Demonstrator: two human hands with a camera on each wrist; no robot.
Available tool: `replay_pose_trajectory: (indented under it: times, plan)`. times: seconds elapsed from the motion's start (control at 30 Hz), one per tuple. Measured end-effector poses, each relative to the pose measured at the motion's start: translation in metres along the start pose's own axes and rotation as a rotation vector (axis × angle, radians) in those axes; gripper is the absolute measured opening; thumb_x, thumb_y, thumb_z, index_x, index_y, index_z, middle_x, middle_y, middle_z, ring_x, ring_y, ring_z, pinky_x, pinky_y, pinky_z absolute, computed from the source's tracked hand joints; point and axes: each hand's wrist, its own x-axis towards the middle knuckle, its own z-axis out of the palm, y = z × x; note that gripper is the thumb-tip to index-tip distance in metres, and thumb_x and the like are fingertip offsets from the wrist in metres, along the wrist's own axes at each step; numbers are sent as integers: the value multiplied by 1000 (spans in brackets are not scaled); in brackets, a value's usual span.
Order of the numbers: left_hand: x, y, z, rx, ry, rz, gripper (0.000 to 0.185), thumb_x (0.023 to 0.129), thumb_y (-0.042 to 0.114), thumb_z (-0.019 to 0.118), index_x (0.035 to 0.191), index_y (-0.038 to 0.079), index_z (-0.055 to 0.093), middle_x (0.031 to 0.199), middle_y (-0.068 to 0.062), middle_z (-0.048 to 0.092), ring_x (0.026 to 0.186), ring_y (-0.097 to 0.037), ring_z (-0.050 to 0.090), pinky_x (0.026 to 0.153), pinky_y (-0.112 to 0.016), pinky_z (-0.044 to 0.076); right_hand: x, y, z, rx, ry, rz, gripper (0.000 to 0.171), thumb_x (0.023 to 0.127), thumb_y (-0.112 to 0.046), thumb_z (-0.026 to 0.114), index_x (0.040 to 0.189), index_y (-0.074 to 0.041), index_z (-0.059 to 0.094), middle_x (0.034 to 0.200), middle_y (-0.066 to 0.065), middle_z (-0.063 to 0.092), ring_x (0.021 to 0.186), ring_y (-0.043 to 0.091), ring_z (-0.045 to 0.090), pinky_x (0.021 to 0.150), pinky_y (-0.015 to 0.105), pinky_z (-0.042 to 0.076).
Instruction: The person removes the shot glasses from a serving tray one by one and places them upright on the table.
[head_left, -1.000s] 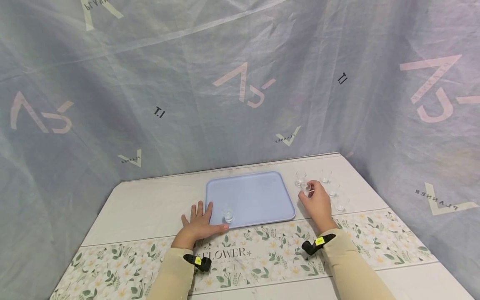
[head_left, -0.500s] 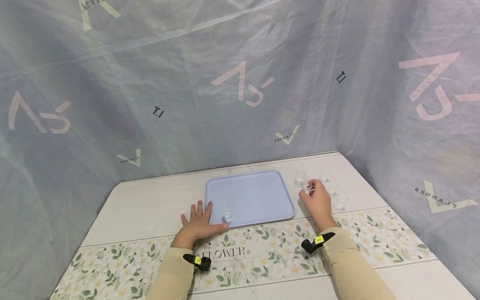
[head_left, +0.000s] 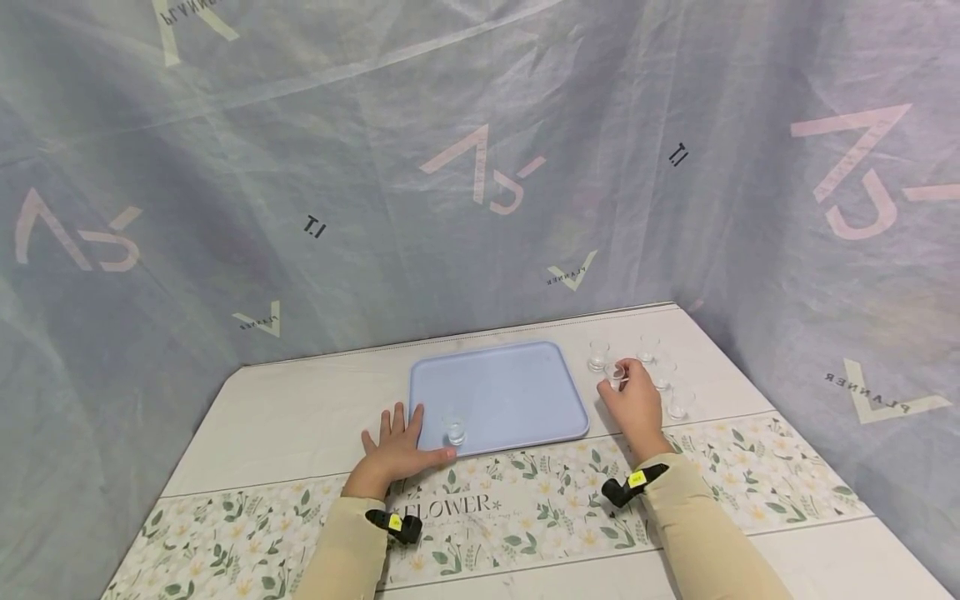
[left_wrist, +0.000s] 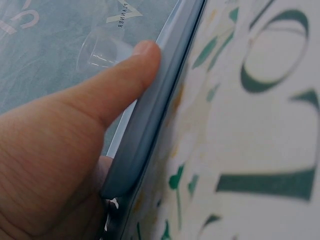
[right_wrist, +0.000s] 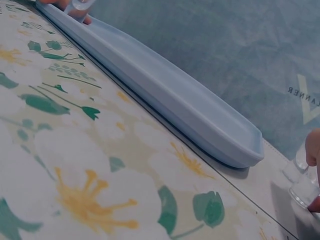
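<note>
A light blue rectangular tray lies on the table, with one small clear glass upright in its near left corner. My left hand rests at that corner, fingers spread along the left side and thumb on the front rim. In the left wrist view the thumb lies along the tray's edge. To the right of the tray, my right hand pinches another small clear glass between thumb and fingers. The right wrist view catches this glass low at the right edge, the fingers partly cut off.
Several more small glasses stand around the right hand: one glass behind it, another glass at the back right, a third glass to its right. A floral strip crosses the table in front. Grey-blue curtains enclose the table.
Both hands, the tray and the glasses keep their places; the right hand still pinches its glass. Only the head view has shifted very slightly.
</note>
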Motion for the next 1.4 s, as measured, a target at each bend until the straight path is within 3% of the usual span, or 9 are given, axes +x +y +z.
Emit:
replay_pose_trajectory:
  times: [0.3,0.47,0.6,0.9,1.17,1.4]
  plan:
    - [1,0,1,2,7,-2,118,79,75,68,163,9,18,167,-26,-2,152,-48,-8,110,-75,-10,0,0,3,-13,2,27,52,91,-29,63,132,-1,48,113,18,61,94,36,60,79,49,47]
    - [1,0,3,4,1,-2,120,78,78,65,163,9,16,167,-26,-3,152,-47,-10,110,-74,-13,0,-1,3,4,3,11,59,92,-32,65,136,0,44,124,22,57,108,40,58,91,54,46]
    - [1,0,3,3,0,-5,119,79,77,65,163,10,16,167,-25,-2,152,-47,-9,110,-75,-11,0,-3,3,23,30,-55,60,92,-28,66,137,4,44,130,25,52,117,42,54,97,56,44]
    - [13,-14,15,37,-3,-11,126,73,89,58,164,16,9,168,-20,-10,152,-42,-17,110,-73,-15,-1,-9,5,36,96,-173,53,90,-23,69,132,3,49,127,24,53,119,43,52,101,55,41]
    - [19,-20,19,24,6,-7,127,72,88,61,164,16,10,167,-19,-10,152,-42,-17,109,-74,-15,-5,-17,6,16,119,-234,49,90,-21,70,130,2,52,127,23,53,118,43,50,100,55,39]
    - [18,-18,17,27,5,-7,127,72,89,59,164,16,10,168,-19,-10,152,-42,-17,109,-74,-15,-2,-16,8,-37,235,-398,41,87,-17,71,120,2,56,118,24,55,113,44,48,104,58,30]
